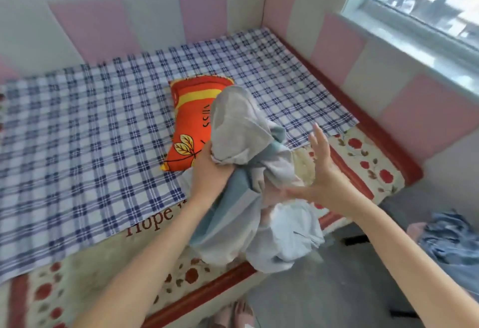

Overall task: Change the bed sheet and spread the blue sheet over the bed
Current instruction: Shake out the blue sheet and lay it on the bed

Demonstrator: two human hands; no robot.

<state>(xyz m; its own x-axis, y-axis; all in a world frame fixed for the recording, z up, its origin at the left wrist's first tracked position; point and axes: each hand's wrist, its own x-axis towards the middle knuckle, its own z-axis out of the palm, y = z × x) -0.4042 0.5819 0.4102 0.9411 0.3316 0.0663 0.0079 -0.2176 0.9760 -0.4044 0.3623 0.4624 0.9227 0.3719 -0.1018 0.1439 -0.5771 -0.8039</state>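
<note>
My left hand grips the pale blue sheet — crumpled in a bunch, raised over the bed's near edge; a blue-checked sheet lies flat across it.

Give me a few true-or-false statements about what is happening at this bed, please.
1. The left hand grips a bunched blue-grey sheet. True.
2. The right hand clutches the same bundle. False: its fingers are spread open beside it.
3. The orange pillow lies on the floor. False: it lies on the blue checked sheet on the bed.
4. A floral mat shows beyond the checked sheet's near edges. True.
</note>
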